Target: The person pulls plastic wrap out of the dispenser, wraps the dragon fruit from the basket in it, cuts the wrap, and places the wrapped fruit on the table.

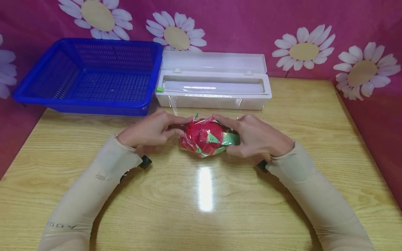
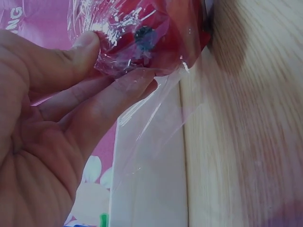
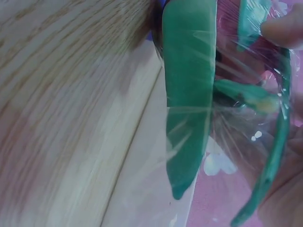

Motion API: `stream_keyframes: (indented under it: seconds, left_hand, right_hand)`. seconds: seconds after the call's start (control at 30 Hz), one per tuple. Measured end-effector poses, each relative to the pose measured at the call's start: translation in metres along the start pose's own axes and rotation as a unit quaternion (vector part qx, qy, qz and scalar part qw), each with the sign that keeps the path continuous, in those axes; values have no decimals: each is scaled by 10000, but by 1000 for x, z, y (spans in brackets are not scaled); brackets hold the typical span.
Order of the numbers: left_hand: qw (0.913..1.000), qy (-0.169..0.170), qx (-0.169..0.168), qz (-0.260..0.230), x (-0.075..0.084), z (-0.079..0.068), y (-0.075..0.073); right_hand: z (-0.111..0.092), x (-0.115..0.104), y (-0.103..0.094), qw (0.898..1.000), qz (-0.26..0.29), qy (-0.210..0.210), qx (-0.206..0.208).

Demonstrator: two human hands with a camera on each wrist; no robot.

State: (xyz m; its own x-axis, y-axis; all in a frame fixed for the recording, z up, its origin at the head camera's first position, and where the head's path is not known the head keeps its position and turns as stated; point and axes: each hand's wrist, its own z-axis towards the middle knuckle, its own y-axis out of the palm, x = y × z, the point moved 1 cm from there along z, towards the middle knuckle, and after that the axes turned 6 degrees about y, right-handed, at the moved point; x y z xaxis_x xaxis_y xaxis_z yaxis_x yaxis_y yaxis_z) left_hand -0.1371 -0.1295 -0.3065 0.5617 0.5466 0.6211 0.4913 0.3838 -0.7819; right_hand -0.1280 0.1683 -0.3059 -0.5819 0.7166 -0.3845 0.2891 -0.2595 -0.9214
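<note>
A red dragon fruit with green scales is held between both hands above the table's middle, with clear cling film around it. My left hand pinches the film at the fruit's left end; the left wrist view shows the thumb on the crinkled film and fingers beneath. At the other end, my right hand grips the fruit with fingers on top and thumb at the near side. Long green scales stick out under the film in the right wrist view. Some loose film trails below the fruit.
Behind the fruit stands a white cling film dispenser, its lid raised and a roll inside. A blue plastic basket is at the back left. Pink flowered cloth backs the wooden table.
</note>
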Motion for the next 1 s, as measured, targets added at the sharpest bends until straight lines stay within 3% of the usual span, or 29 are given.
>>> stream_keyframes:
  seconds: [0.6,1.0]
  left_hand:
    - [9997,130,-139,-162,3,-1,0]
    - [9996,145,-172,-192,4,-2,1]
  right_hand:
    - [-3,-3,-3,9994,94,-255,-201]
    - [-7,-15,-6,9974,-548,-466,-75]
